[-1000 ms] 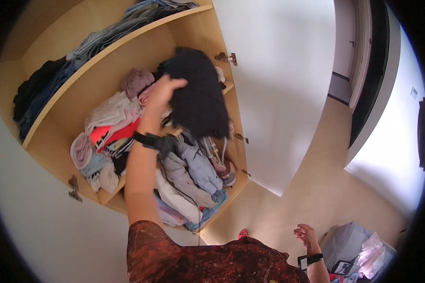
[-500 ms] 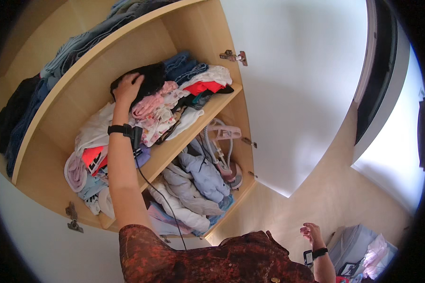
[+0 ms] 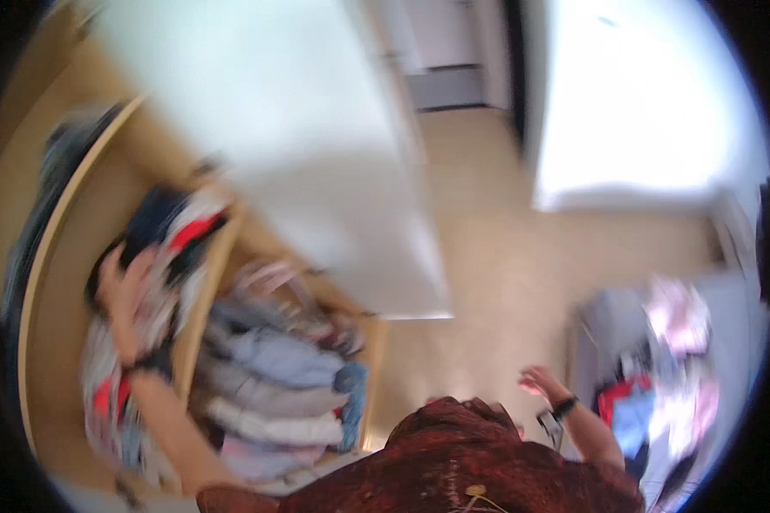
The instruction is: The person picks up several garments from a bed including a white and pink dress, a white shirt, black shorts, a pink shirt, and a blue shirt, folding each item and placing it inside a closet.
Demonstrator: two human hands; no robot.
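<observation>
The whole view is smearing with motion blur, so the details are staying soft. The left hand [image 3: 121, 286] is reaching up into the wardrobe [image 3: 38, 282], resting on the pile of folded clothes [image 3: 158, 256] on the upper shelf [image 3: 204, 286]; whether the fingers are gripping cloth or lying flat on it, I cannot tell. Just past the fingertips a dark garment [image 3: 150, 218] and a red one [image 3: 195, 231] are showing in that pile. Below the wrist, which is wearing a dark band [image 3: 150, 363], a second pile [image 3: 269, 385] of pale blue and grey clothes is sitting on the lower shelf. One white wardrobe door [image 3: 316, 145] is standing open, to the right of the hand. The right hand [image 3: 541, 381] is hanging low and well apart from the wardrobe, fingers seeming loosely spread and holding nothing, also banded at the wrist. Beyond it, to the right, a heap of pink, red and blue laundry [image 3: 667, 376] is lying above the tan floor [image 3: 505, 265].
</observation>
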